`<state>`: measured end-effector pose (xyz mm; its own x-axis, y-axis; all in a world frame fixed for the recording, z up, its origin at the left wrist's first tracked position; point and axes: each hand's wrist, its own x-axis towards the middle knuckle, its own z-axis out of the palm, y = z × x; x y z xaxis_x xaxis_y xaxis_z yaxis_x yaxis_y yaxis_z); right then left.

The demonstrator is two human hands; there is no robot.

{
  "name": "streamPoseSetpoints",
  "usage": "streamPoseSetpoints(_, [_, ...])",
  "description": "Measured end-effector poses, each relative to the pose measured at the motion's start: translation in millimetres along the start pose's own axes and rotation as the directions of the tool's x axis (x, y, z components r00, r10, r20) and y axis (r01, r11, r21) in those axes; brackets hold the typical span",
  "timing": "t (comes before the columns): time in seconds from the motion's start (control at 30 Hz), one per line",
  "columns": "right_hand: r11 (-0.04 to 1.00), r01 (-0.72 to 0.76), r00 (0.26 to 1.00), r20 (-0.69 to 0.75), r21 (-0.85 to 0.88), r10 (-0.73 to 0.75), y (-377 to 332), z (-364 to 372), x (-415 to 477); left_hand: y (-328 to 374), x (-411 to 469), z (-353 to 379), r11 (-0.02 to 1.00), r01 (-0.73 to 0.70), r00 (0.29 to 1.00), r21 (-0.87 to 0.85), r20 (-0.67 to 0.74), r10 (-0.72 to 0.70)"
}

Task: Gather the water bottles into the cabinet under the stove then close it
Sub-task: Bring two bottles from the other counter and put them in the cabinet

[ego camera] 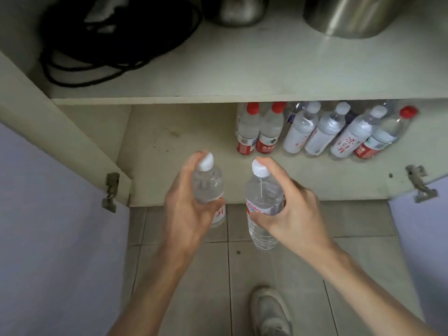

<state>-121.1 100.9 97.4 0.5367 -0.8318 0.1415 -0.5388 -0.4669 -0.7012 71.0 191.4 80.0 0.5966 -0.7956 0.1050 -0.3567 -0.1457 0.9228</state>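
Clear plastic with a white cap, one water bottle (pixel 208 183) is gripped in the curled fingers of the left hand (pixel 186 209). The right hand (pixel 293 214) grips a second bottle (pixel 263 202) the same way, just beside it. Both are held caps up over the tiled floor (pixel 194 275), at the front edge of the cabinet (pixel 169 151). Beyond the right hand and further right, a row of bottles (pixel 322 132) with red and white caps stands on the cabinet's bottom board. Further beyond the hands, the shelf (pixel 242 69) carries a black cable (pixel 97 64) and steel pots (pixel 351 15). Below the right hand is a shoe (pixel 271 311).
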Motion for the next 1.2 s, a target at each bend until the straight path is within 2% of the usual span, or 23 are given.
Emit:
streamPoseSetpoints(0.23, [0.991, 0.1, 0.991, -0.1, 0.088, -0.091, 47.7, 73.9, 52.4, -79.2, 49.3, 6.5, 0.989, -0.143, 0.99, 0.047, -0.002, 0.144])
streamPoseSetpoints(0.5, [0.97, 0.23, 0.947, -0.245, 0.076, -0.206, 68.4, 132.7, 115.9, -114.2, 97.9, 13.6, 0.975, -0.203, 0.978, 0.085, -0.022, 0.206])
streamPoseSetpoints(0.63, [0.969, 0.236, 0.945, -0.25, 0.072, -0.211, 77.3, 150.9, 135.2, -130.6, 114.0, 18.4, 0.979, -0.199, 0.976, 0.046, -0.076, 0.202])
streamPoseSetpoints(1.2, [0.976, 0.212, 0.949, -0.246, 0.042, -0.195, 79.2, 173.3, 229.6, -141.2, 154.5, 23.5, 0.964, -0.253, 0.964, 0.08, -0.069, 0.258])
